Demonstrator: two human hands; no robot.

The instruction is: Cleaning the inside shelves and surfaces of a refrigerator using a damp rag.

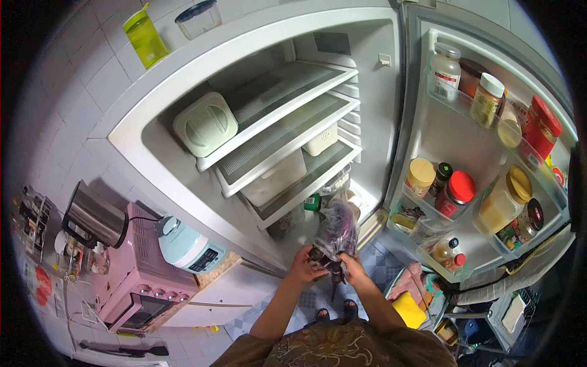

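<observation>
Before me is a fridge with its door swung wide. I hold a clear plastic bag (337,229) with dark purple produce inside, low in front of the fridge opening. My left hand (308,266) grips its lower left side, and my right hand (351,268) its lower right. A dark, tapering end hangs below between the hands; what it is cannot be made out. Just behind the bag, on the fridge's bottom level, are a green container (312,202) and a clear plastic tray (337,181).
A pale green lidded container (206,124) sits on the upper glass shelf (284,94). White bins stand lower. Jars fill the fridge door's racks (486,124) at right. To the left are a pink toaster oven (146,270), a kettle (95,214) and a light blue appliance (190,243).
</observation>
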